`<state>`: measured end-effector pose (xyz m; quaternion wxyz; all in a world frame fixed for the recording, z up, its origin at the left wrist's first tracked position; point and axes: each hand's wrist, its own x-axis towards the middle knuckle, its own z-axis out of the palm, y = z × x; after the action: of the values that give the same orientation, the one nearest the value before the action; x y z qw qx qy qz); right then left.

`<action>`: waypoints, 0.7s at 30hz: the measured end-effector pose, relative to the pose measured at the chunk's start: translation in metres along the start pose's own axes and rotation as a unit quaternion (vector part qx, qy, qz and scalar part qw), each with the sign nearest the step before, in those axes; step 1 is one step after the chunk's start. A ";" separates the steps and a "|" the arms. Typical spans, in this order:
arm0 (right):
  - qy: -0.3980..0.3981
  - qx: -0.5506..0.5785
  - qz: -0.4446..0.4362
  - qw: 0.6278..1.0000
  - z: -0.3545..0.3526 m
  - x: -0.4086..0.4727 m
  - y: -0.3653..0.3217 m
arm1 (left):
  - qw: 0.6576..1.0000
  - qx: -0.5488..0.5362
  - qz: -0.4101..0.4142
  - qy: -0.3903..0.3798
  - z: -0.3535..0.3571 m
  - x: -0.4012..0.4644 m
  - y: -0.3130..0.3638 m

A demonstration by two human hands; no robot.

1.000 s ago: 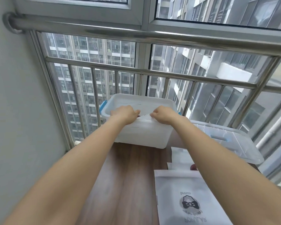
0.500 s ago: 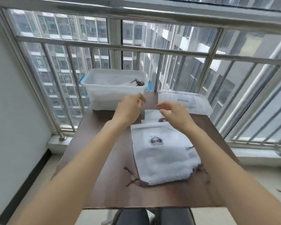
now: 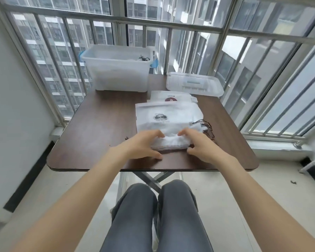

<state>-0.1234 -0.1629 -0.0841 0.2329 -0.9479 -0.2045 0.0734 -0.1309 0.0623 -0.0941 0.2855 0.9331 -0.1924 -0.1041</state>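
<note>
The near end of the white bag (image 3: 171, 117) is gripped by the left hand (image 3: 141, 144) and right hand (image 3: 201, 145) — a pickup seems begun; next it must be lifted cleanly off the stack (image 3: 171, 96).

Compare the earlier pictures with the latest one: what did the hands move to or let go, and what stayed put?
Both hands left the rim of the clear bin and drew back toward the person. The left hand and right hand now curl over the bunched near end of the top white bag, taking hold. The bin, its lid and the bag stack stayed on the table.
</note>
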 end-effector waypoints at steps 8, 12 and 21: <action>0.287 0.159 0.007 0.945 0.010 0.031 -0.008 | 0.945 -0.141 -0.022 0.296 -0.002 0.021 -0.010; 0.339 0.184 0.065 0.920 0.018 0.061 -0.013 | 0.889 -0.167 -0.077 0.419 -0.002 0.044 -0.020; 0.380 0.307 0.069 0.870 0.044 0.069 -0.011 | 0.828 -0.295 -0.101 0.467 0.001 0.052 -0.032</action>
<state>-0.0753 -0.1068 -0.1211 0.5663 -0.7949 -0.0009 -0.2179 -0.0747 0.0642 -0.1177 0.5906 0.7563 0.0992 0.2636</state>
